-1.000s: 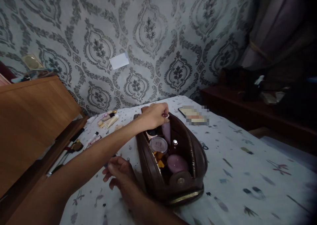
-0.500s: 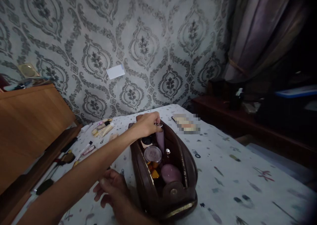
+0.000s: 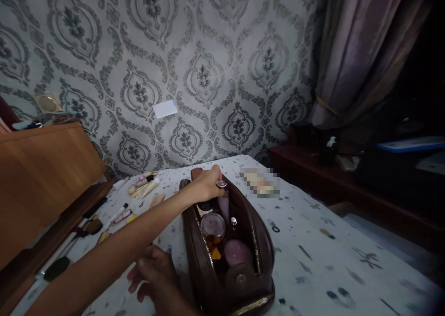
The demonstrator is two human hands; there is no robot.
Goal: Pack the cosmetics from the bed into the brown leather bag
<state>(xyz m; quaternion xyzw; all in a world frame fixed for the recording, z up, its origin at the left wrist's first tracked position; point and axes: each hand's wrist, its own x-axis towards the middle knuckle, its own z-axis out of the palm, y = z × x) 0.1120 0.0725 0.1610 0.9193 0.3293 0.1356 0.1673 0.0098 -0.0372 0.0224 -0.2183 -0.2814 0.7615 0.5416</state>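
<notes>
A brown zipped bag (image 3: 264, 242) stands open on the patterned cloth. My left hand (image 3: 208, 184) reaches over its far end, fingers closed on the top of an upright mauve tube (image 3: 224, 207) inside. Near the tube are a round clear-lidded compact (image 3: 213, 225), a small bottle with a silver cap (image 3: 233, 221), an amber item (image 3: 216, 252) and a pink rounded item (image 3: 238, 253). Left of the bag, below my left forearm, my right hand (image 3: 156, 276) hovers with loosely curled fingers apart and nothing in them.
Several makeup tubes (image 3: 146, 186) lie at the cloth's back left, with brushes (image 3: 92, 228) along the left edge beside a wooden cabinet (image 3: 45, 154). A blurred flat item (image 3: 260, 182) lies right of the bag. A dark red shelf (image 3: 295, 167) stands at the right.
The view has tilted slightly upward, so the bag and cloth sit lower. My left hand stays on the mauve tube, and my right hand has barely moved.
</notes>
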